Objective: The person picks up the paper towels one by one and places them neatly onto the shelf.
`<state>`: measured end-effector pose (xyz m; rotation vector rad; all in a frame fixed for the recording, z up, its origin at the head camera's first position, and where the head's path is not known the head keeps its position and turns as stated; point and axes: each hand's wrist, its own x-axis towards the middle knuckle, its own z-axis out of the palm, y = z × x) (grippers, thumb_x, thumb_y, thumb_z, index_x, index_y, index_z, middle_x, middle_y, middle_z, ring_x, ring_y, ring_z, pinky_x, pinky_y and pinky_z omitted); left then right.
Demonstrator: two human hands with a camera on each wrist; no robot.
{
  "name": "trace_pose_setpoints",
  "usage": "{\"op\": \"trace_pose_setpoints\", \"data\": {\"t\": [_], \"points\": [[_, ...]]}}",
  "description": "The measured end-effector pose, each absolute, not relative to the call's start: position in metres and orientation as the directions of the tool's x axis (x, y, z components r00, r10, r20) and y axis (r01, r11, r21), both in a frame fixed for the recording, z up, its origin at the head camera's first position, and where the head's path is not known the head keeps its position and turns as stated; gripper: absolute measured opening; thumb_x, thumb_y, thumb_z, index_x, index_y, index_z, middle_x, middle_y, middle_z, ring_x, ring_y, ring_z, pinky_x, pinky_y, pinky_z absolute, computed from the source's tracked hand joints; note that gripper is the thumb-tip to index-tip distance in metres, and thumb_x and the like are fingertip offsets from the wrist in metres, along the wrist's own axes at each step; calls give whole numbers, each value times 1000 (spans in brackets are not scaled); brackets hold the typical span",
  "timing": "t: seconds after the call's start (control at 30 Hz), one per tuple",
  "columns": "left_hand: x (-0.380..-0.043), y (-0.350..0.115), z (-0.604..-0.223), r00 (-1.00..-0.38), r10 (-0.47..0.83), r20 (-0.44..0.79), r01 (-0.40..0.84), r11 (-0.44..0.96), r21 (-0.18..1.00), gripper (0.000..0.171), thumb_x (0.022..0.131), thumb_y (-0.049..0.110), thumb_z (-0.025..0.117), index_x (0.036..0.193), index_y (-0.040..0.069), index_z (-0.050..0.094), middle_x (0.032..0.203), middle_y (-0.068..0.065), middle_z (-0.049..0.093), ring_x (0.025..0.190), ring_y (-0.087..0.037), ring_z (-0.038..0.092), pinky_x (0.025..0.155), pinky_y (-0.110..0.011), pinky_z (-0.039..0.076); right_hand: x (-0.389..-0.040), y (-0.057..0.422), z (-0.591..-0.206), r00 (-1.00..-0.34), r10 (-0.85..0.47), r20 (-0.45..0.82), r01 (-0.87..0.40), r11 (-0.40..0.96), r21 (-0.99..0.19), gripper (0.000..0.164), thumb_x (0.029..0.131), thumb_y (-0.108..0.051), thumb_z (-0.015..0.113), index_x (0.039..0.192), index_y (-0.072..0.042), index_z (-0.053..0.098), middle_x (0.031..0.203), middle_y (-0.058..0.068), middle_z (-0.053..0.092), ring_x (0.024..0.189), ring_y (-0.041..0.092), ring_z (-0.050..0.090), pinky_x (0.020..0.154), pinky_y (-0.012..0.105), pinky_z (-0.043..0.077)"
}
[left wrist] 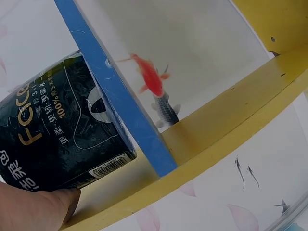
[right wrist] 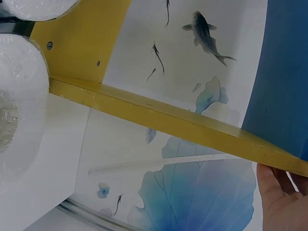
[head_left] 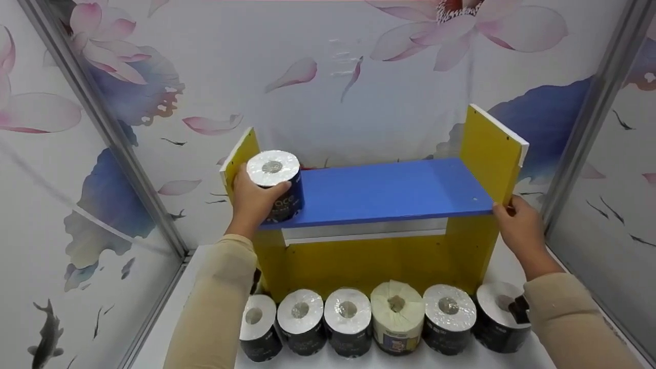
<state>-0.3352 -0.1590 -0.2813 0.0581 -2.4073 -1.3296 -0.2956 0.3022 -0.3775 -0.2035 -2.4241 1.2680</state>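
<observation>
My left hand (head_left: 253, 202) grips a wrapped toilet paper roll (head_left: 291, 197) with a dark label and white top. The roll stands upright at the left end of a blue shelf board (head_left: 389, 192), close to the yellow left side panel (head_left: 245, 148). In the left wrist view, the base of this toilet paper roll (left wrist: 62, 125) meets the blue board (left wrist: 125, 96). At the other end, my right hand (head_left: 525, 230) holds the front edge of the yellow right side panel (head_left: 489, 164), thumb by the blue board's corner. Its other fingers are partly hidden behind the panel.
In front of the shelf unit stands a row of several toilet paper rolls (head_left: 348, 328), including one in cream wrapping (head_left: 397, 312). They are on a white table (head_left: 205, 266). Flower-printed walls (head_left: 359, 77) and metal posts (head_left: 102, 123) enclose the space.
</observation>
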Motion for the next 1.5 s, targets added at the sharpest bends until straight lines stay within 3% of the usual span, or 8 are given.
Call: {"op": "trace_pose_setpoints", "data": {"t": [0.27,0.9,1.13,1.5], "points": [[-335,-161,-281,-930,-222,293,129,551,825,96,78,36,78,150,5,22,144,-14,36,132,-27,34,113,-42,26,-298,301,-380,-911,313,270,-50,565,-824,56,102,-35,38,137,8,42,124,30,52,105,39,50,86,48,42],[-339,-163,-281,-948,-230,221,69,529,846,99,83,38,73,154,8,12,151,-13,30,137,-28,30,114,-45,23,-297,298,-380,-913,322,251,-32,556,-830,57,102,-34,38,141,8,38,128,31,50,111,40,49,93,53,42],[-340,-161,-281,-941,-223,254,94,549,831,101,83,38,72,154,5,8,154,-15,25,140,-29,26,115,-43,22,-296,299,-380,-901,327,284,-48,578,-815,52,101,-33,38,134,7,46,119,28,54,99,36,51,81,44,42],[-340,-156,-282,-928,-199,315,144,589,795,96,85,35,71,155,6,11,159,-13,14,142,-28,21,115,-43,20,-296,301,-379,-902,345,261,-25,561,-827,54,101,-32,38,137,8,43,124,29,50,105,38,49,88,49,42]]}}
